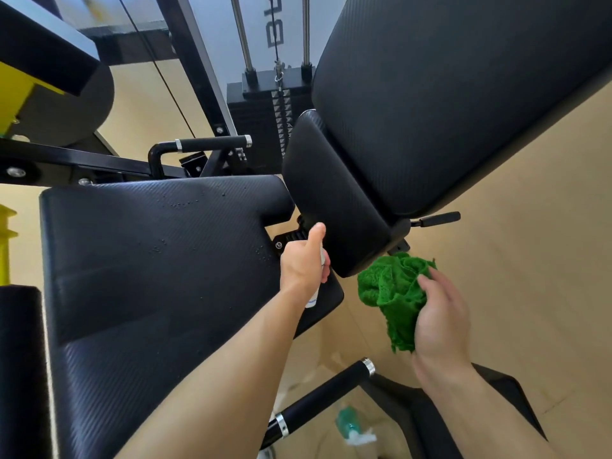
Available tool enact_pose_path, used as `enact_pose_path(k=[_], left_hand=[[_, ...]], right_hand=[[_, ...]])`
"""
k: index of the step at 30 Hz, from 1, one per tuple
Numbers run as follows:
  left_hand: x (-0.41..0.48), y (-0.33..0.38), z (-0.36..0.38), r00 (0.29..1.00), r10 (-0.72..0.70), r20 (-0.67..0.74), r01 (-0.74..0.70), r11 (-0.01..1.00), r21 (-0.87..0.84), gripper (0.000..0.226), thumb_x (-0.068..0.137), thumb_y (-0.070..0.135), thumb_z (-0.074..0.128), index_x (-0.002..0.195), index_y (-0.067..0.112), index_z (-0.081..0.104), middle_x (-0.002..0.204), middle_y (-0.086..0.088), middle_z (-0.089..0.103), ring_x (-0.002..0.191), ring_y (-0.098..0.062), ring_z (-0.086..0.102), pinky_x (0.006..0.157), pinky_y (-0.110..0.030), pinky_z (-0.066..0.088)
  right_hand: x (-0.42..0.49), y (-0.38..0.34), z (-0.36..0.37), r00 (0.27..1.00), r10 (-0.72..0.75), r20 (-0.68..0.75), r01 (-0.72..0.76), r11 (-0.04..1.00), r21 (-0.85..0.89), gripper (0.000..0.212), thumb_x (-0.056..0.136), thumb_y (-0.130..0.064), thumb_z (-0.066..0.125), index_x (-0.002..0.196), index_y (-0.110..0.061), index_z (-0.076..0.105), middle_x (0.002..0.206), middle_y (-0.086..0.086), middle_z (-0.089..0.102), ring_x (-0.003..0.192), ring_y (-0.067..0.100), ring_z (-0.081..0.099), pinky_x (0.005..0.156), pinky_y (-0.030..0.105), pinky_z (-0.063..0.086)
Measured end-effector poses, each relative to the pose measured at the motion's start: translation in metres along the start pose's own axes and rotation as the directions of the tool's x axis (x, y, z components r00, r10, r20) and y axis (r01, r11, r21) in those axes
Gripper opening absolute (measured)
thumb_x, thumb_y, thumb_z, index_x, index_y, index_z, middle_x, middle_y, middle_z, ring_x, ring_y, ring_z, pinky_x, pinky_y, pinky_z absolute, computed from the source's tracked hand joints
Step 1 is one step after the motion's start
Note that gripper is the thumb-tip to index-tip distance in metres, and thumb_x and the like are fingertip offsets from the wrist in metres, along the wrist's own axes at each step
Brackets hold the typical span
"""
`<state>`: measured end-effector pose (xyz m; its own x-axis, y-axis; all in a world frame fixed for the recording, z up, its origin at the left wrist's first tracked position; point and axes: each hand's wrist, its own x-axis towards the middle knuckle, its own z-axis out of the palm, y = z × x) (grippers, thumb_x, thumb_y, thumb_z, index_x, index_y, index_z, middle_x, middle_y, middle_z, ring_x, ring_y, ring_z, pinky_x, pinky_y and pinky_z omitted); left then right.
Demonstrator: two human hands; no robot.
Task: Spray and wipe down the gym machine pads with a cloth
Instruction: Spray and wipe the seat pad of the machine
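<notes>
From the head view, my left hand [304, 265] is wrapped round the spray bottle [314, 297], thumb raised over its top; the nozzle is hidden, so I cannot tell exactly where it aims; my right hand [442, 321] bunches the green cloth [389, 286] in curled fingers. The seat pad [159, 260] lies flat to the left of both hands, beaded with droplets, its long axis running away from me; the lower back pad [331, 193] rises just ahead, between my hands, its near corner just beside the bottle and close above the cloth; the large back pad [463, 94] slopes beyond it. The left hand is nearer the seat; I judge the cloth must cross leftward to wipe it.
</notes>
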<state>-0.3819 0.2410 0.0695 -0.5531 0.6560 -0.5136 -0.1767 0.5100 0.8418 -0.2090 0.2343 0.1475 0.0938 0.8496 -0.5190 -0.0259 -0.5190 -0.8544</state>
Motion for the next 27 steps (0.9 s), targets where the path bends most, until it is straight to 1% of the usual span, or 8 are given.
enact_pose_path(k=[6, 13, 17, 19, 20, 22, 24, 27], left_hand=[[0.049, 0.052, -0.017, 0.984, -0.087, -0.154, 0.057, 0.981, -0.186, 0.071, 0.096, 0.068, 0.05, 0.058, 0.008, 0.061, 0.057, -0.007, 0.061, 0.056, -0.022, 0.06, 0.068, -0.039, 0.057], [0.071, 0.055, -0.031, 0.966, -0.119, -0.231, 0.096, 0.989, -0.11, 0.055, 0.093, 0.053, 0.05, 0.062, 0.008, 0.063, 0.047, -0.002, 0.059, 0.05, -0.022, 0.055, 0.066, -0.041, 0.055], [0.058, 0.034, -0.042, 0.955, -0.144, -0.26, 0.111, 0.984, -0.141, 0.067, 0.096, 0.064, 0.05, 0.065, 0.006, 0.064, 0.052, -0.004, 0.061, 0.054, -0.021, 0.059, 0.062, -0.036, 0.056], [0.054, 0.034, -0.048, 0.951, -0.15, -0.269, 0.103, 0.978, -0.18, 0.067, 0.098, 0.065, 0.05, 0.069, 0.007, 0.064, 0.057, -0.005, 0.06, 0.055, -0.02, 0.058, 0.061, -0.035, 0.055], [0.055, 0.036, -0.051, 0.947, -0.155, -0.282, 0.1, 0.975, -0.199, 0.065, 0.099, 0.064, 0.049, 0.072, 0.007, 0.064, 0.059, -0.005, 0.06, 0.055, -0.019, 0.057, 0.06, -0.034, 0.054], [0.063, 0.042, -0.055, 0.936, -0.167, -0.309, 0.092, 0.966, -0.242, 0.065, 0.1, 0.063, 0.049, 0.072, 0.006, 0.065, 0.059, -0.004, 0.061, 0.055, -0.019, 0.058, 0.06, -0.034, 0.053], [0.07, 0.046, -0.057, 0.929, -0.2, -0.311, 0.11, 0.953, -0.282, 0.066, 0.1, 0.064, 0.049, 0.07, 0.007, 0.065, 0.06, -0.004, 0.062, 0.055, -0.019, 0.059, 0.062, -0.034, 0.054], [0.082, 0.059, -0.051, 0.936, -0.218, -0.275, 0.121, 0.936, -0.331, 0.068, 0.099, 0.065, 0.049, 0.064, 0.008, 0.061, 0.056, -0.003, 0.059, 0.05, -0.017, 0.056, 0.061, -0.033, 0.052]], right_hand=[[-0.002, -0.017, 0.017, 0.979, -0.117, 0.169, 0.133, 0.987, -0.091, 0.027, 0.104, -0.023, 0.045, 0.12, -0.029, 0.066, 0.111, -0.006, 0.07, 0.103, 0.012, 0.068, 0.076, 0.03, 0.055], [-0.005, -0.022, 0.042, 0.954, -0.184, 0.238, 0.204, 0.977, -0.063, 0.026, 0.104, -0.015, 0.046, 0.113, -0.026, 0.068, 0.104, -0.004, 0.072, 0.09, 0.005, 0.07, 0.064, 0.019, 0.057], [-0.006, -0.025, 0.05, 0.898, -0.31, 0.311, 0.376, 0.91, -0.178, 0.027, 0.105, -0.016, 0.046, 0.119, -0.031, 0.064, 0.108, -0.013, 0.068, 0.097, 0.0, 0.066, 0.07, 0.012, 0.054], [0.001, -0.03, 0.055, 0.715, -0.548, 0.434, 0.697, 0.604, -0.386, 0.031, 0.103, -0.015, 0.049, 0.126, -0.032, 0.063, 0.117, -0.01, 0.062, 0.101, 0.003, 0.061, 0.076, 0.01, 0.051], [0.011, -0.033, 0.059, 0.54, -0.637, 0.55, 0.829, 0.289, -0.48, 0.034, 0.1, -0.013, 0.051, 0.128, -0.027, 0.064, 0.118, -0.003, 0.06, 0.1, 0.01, 0.06, 0.077, 0.016, 0.052], [0.042, -0.031, 0.067, 0.215, -0.565, 0.797, 0.813, -0.349, -0.467, 0.034, 0.097, -0.008, 0.048, 0.119, -0.017, 0.071, 0.121, 0.013, 0.063, 0.101, 0.03, 0.063, 0.087, 0.04, 0.052], [0.073, -0.022, 0.07, 0.191, -0.284, 0.94, 0.657, -0.674, -0.337, 0.042, 0.096, -0.013, 0.035, 0.102, -0.01, 0.077, 0.135, 0.021, 0.06, 0.12, 0.044, 0.058, 0.111, 0.053, 0.034], [0.094, -0.009, 0.076, 0.382, 0.168, 0.909, 0.541, -0.838, -0.073, 0.067, 0.097, -0.021, 0.008, 0.134, 0.0, 0.059, 0.161, 0.029, 0.022, 0.149, 0.05, 0.018, 0.121, 0.058, -0.006]])
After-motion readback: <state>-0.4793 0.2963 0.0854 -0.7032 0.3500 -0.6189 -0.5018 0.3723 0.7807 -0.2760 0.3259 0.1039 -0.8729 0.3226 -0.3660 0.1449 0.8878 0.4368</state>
